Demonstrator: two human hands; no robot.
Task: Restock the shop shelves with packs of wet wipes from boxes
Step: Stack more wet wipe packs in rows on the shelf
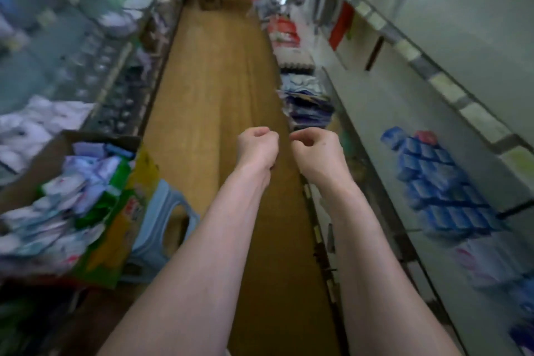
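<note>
We held nothing yet.
Left hand [257, 147] and right hand [315, 153] had curled, empty fingers; opening them toward the box [124, 228] at left seemed wise.

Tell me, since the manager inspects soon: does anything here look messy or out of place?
The box at the left seems propped on a blue stool in the aisle, its packs heaped in a jumble, not stacked. Blur hides finer faults.

Tan floor [219, 89] ran down the aisle, with a pale blue stool [161, 228] parked on it at left. The right shelf [375, 101] had blue packs [439, 182] lying on it.
</note>
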